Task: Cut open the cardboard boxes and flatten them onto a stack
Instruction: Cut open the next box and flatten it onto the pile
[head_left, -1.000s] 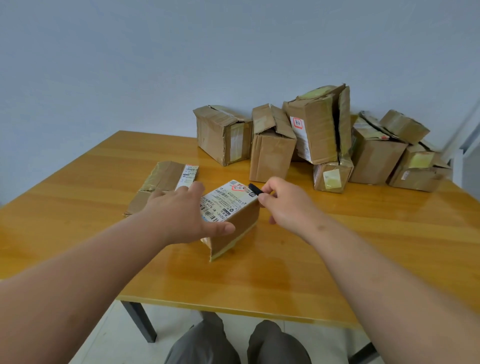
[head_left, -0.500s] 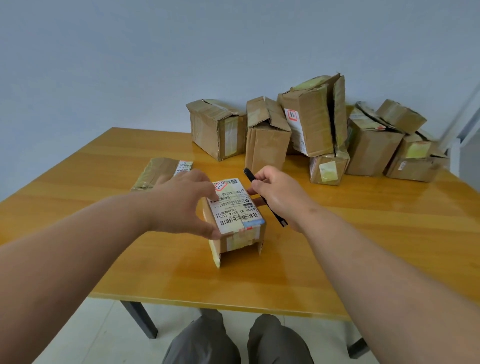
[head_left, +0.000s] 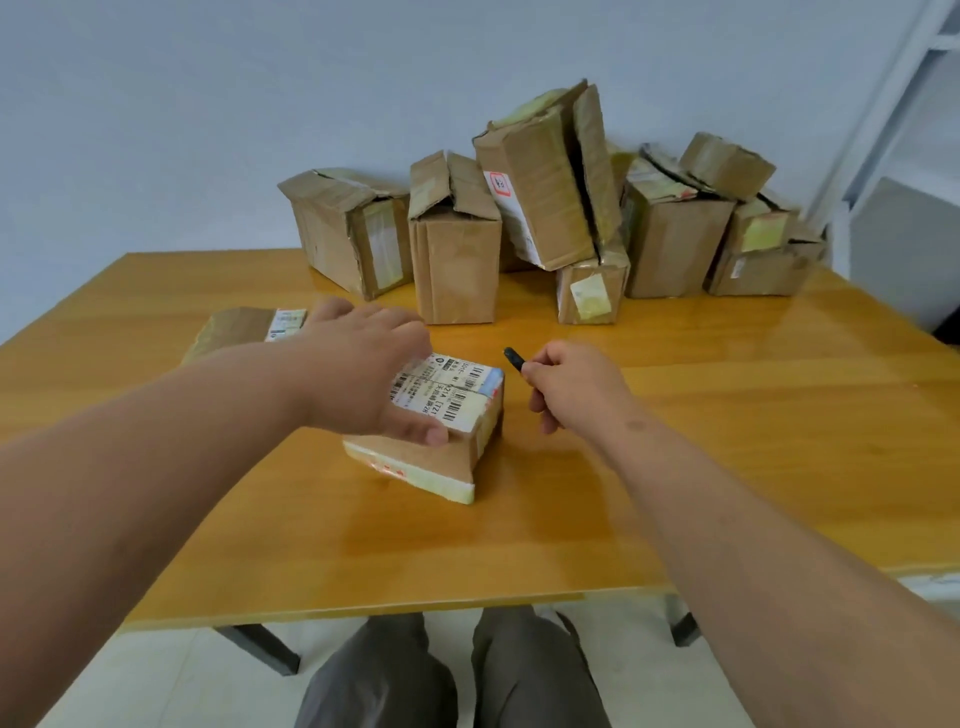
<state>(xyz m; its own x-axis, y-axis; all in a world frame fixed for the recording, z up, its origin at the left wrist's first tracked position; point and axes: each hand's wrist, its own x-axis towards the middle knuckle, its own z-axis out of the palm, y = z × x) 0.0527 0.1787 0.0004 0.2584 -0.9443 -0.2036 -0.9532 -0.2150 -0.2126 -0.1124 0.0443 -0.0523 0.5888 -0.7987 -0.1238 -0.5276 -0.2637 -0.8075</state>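
Note:
A small cardboard box with a white shipping label on top lies on the wooden table in front of me. My left hand lies over the box's top left part, thumb on its near side, gripping it. To the right of the box, my right hand grips a black cutter, whose tip points up and left, clear of the box. A flattened box lies at the left, partly hidden by my left forearm.
Several more brown cardboard boxes are piled along the table's far edge against the wall, some leaning on each other. A white metal frame stands at the right. My knees show under the near table edge.
The box has been turned and tipped lower, so its label now faces up and right. My right hand has drawn away from the box to the right, with the cutter in it.

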